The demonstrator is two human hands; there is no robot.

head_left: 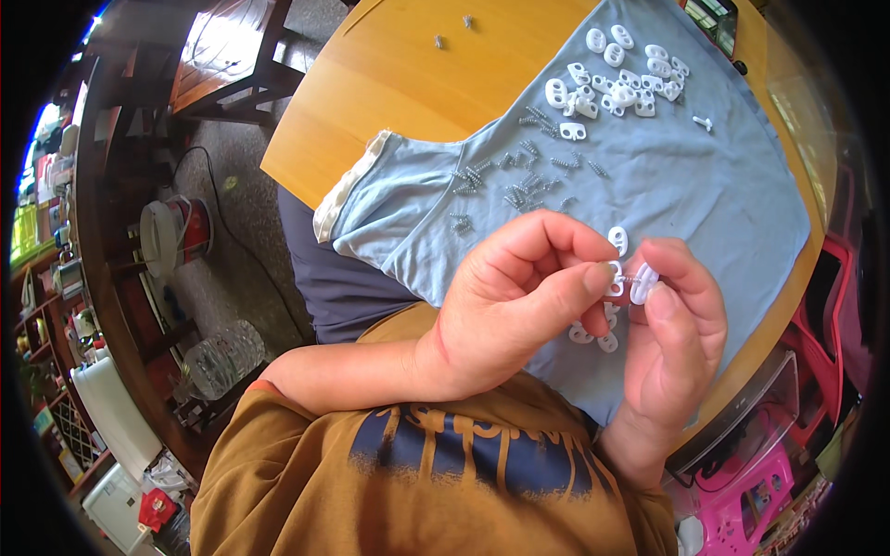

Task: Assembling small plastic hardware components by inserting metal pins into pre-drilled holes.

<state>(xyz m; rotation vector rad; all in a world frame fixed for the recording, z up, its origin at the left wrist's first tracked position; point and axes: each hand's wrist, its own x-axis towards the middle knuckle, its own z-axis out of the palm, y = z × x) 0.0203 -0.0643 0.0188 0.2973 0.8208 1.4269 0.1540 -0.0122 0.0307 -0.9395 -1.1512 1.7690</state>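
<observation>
Above the light blue cloth (732, 195), my two hands meet over a small white plastic cord lock in pieces. Thumb and fingers of my left hand (519, 301) pinch a white piece with holes (614, 280). In my right hand (684, 324), an oval white piece (644, 284) is gripped between thumb and index finger. A thin metal spring (629, 278) bridges the two pieces. Just beyond my fingertips lies a white two-hole piece (618, 241). Several more white pieces (607, 343) lie below the hands, partly covered by them.
Farther back on the cloth is a pile of white cord-lock pieces (623, 95), with loose metal springs (528, 190) to its left. A single white peg-like piece (703, 122) lies apart at right. Two springs (439, 42) sit on the yellow wooden table (389, 93).
</observation>
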